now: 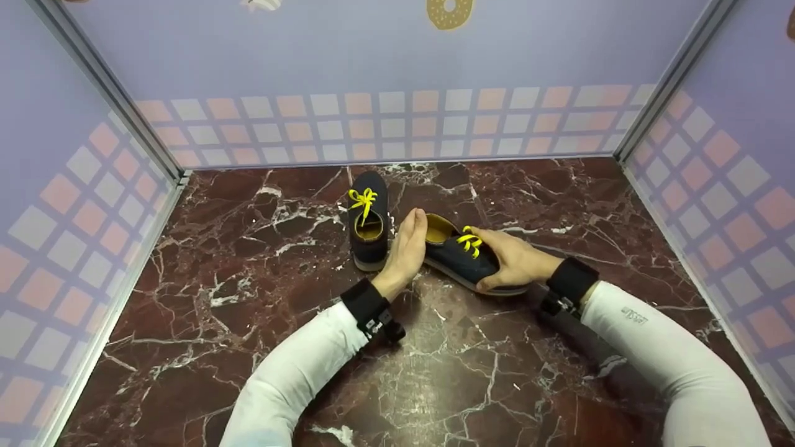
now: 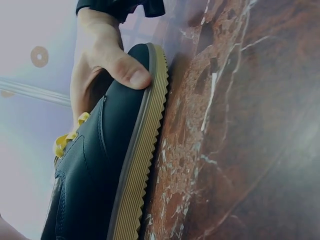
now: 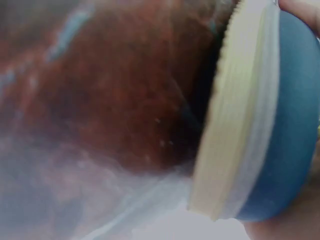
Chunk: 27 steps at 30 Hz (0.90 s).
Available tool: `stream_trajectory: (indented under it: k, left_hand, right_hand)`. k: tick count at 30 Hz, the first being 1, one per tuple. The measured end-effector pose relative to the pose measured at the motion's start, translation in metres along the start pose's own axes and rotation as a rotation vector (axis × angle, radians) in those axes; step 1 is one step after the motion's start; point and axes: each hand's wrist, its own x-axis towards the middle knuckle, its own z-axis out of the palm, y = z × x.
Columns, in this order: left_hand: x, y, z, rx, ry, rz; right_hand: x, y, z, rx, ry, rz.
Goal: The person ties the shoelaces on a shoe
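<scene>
A dark navy lace-up shoe point(image 1: 458, 259) with yellow laces lies angled on the floor, its heel to the left and its toe to the lower right. My right hand point(image 1: 520, 259) grips it across the toe, thumb on the near side and fingers over the far side by the laces. At the heel, my left hand point(image 1: 407, 248) is held upright with straight fingers, its palm facing the shoe's opening. In the left wrist view, the right thumb presses the shoe's point(image 2: 120, 115) side just above the ridged pale sole. Its mate, the other shoe point(image 1: 371, 251), stands left of my left hand, toe away.
The floor point(image 1: 261, 347) is dark red marble-patterned with white veins. Lilac panels enclose it: a back wall point(image 1: 348, 62) with pink and white squares, a left wall point(image 1: 62, 161) and a right wall point(image 1: 733, 161). Both wrists carry black bands with small cameras.
</scene>
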Motion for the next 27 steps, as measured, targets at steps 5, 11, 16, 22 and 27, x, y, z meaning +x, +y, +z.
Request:
stream_trajectory:
  k: [5, 11, 16, 22, 27]
  left_hand:
    - [-0.005, -0.004, 0.001, -0.007, 0.003, -0.012]
    - [-0.006, -0.010, 0.002, -0.013, 0.040, -0.027]
    - [-0.009, -0.013, 0.003, -0.032, 0.060, -0.046]
    - [-0.007, -0.016, 0.005, -0.042, 0.065, -0.049]
    - [-0.006, -0.007, 0.005, -0.048, 0.054, -0.061]
  right_hand:
    - [0.001, -0.003, -0.002, -0.026, -0.019, 0.005]
    - [0.001, -0.003, -0.004, -0.081, 0.028, 0.069]
    - [0.000, 0.001, -0.006, -0.146, 0.117, 0.221]
    - [-0.003, 0.006, -0.011, -0.211, 0.253, 0.409]
    - [-0.002, 0.009, -0.014, -0.209, 0.325, 0.420]
